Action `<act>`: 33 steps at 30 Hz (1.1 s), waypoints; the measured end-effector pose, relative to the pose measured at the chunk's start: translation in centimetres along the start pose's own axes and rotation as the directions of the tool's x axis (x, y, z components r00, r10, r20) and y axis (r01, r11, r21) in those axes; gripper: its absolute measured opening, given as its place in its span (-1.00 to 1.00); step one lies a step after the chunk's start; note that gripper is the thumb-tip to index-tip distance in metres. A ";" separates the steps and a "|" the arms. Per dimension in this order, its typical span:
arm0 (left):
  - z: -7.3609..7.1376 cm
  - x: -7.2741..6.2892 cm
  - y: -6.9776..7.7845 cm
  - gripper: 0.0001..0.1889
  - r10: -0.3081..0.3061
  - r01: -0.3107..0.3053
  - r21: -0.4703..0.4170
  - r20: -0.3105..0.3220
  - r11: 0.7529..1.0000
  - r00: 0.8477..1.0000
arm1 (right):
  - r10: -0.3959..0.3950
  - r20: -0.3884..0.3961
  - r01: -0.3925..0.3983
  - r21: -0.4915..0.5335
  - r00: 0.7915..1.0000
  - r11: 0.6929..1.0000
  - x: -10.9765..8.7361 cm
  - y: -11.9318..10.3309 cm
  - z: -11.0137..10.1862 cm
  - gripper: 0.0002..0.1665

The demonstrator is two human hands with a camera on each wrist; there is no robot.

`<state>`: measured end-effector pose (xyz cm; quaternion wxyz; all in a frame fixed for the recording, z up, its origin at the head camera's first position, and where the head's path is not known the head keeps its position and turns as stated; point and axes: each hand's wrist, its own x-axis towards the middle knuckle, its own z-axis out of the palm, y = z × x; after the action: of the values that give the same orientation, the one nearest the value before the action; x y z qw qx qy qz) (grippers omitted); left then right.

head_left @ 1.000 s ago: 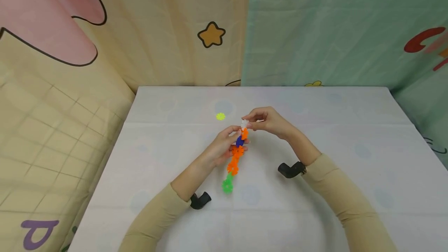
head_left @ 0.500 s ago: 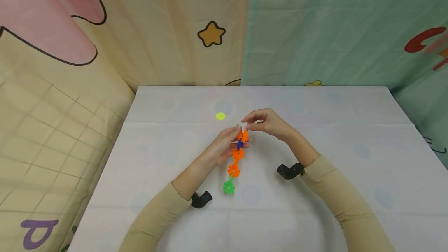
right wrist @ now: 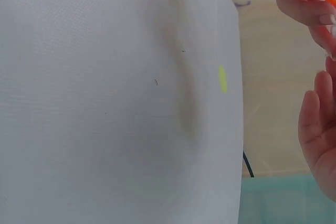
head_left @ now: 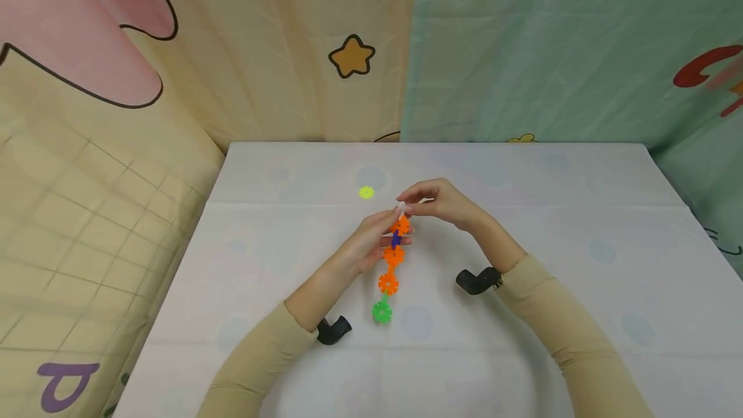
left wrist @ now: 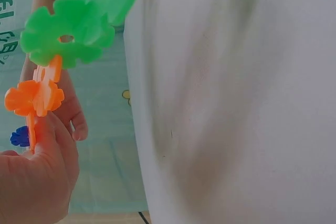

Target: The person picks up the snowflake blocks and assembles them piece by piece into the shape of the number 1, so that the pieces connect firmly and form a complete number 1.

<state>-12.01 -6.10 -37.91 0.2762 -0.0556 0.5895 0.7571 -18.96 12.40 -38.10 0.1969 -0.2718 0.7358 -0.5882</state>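
Note:
A chain of linked plastic snowflake discs hangs from both hands above the table. Its lower end is a green disc (head_left: 382,312); above that come orange discs (head_left: 388,284), a purple-blue disc (head_left: 396,239) and another orange disc (head_left: 400,225). My left hand (head_left: 371,240) grips the upper part of the chain, thumb near the top orange disc. At the very top, my right hand (head_left: 442,204) pinches a white disc (head_left: 402,208) between thumb and fingers, right at the left fingertips. In the left wrist view, green discs (left wrist: 68,35) loom close to the camera.
A single yellow disc (head_left: 366,192) lies on the white-covered table (head_left: 278,211), beyond the hands. A black curved piece (head_left: 333,331) sits at the left wrist, another black piece (head_left: 478,280) at the right. Printed curtains (head_left: 493,50) stand behind the table's far edge.
The chain has turned so its orange and green discs face the camera more flatly. Its lower end has shifted slightly right and nearer. The white disc has turned more edge-on between the fingers.

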 end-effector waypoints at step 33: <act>-4.1 -0.9 -0.3 -0.50 0.021 -0.030 -0.057 -0.154 0.998 0.988 | 0.309 -0.300 -0.378 -0.210 0.903 0.901 10.4 4.2 3.4 -0.60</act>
<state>-12.07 -10.15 -39.04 0.2184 -0.1142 0.5869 0.7713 -25.63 3.97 -42.70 0.1626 -0.0810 0.8631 -0.4711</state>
